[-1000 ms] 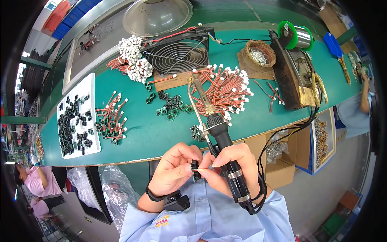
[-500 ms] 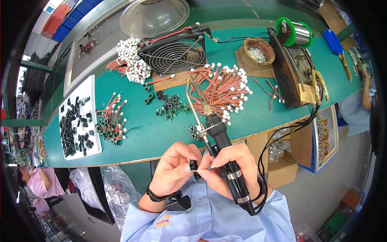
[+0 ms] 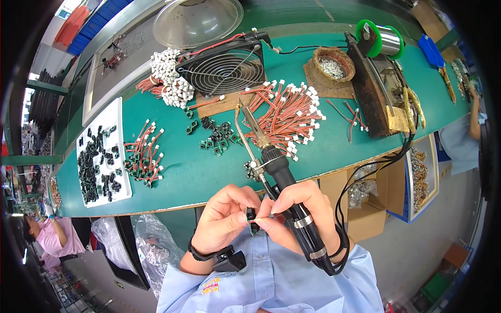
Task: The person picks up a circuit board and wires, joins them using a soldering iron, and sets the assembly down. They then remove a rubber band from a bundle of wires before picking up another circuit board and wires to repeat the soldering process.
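My left hand (image 3: 220, 218) pinches a small black and green component (image 3: 251, 214) between thumb and fingertips, just off the table's near edge. My right hand (image 3: 313, 211) is wrapped round a black soldering iron (image 3: 280, 168) with a thin metal feed tube clamped along it. The iron's tip points up and away over the table. The thumb and forefinger of that same hand also reach the component's right side, where a short reddish wire seems to show. Beyond the hands lie a loose pile of black and green components (image 3: 219, 136) and a heap of red-and-black wire leads with white plugs (image 3: 292, 117).
A white tray (image 3: 123, 156) of components stands left, beside several wired pieces (image 3: 143, 161). Behind are a black fan (image 3: 224, 73), bundled white plugs (image 3: 172, 78) and a round brown bowl (image 3: 347, 65). A solder spool (image 3: 389, 41) sits right; black cables (image 3: 342, 208) trail from the iron.
The soldering iron's tip has swung slightly to the left. Both hands keep their grip on the component at nearly the same spot.
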`<act>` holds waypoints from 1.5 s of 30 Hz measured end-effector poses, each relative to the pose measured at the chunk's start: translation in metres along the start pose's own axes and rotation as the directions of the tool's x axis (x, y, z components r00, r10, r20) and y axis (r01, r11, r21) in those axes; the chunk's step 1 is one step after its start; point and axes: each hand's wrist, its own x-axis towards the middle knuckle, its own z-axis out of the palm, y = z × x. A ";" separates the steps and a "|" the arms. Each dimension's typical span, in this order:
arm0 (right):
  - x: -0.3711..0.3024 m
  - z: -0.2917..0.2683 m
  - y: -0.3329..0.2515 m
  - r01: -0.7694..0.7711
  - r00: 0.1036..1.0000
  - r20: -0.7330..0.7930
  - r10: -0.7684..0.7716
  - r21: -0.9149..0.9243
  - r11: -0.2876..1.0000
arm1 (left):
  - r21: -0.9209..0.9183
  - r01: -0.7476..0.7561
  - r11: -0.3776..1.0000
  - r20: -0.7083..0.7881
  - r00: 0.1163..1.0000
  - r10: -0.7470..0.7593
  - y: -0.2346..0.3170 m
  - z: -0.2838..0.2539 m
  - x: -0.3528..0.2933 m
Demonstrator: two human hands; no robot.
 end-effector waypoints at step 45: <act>0.003 -0.010 0.004 -0.011 0.999 0.033 0.010 0.011 1.000 | 0.022 0.038 0.999 0.009 0.999 -0.038 0.005 0.000 0.002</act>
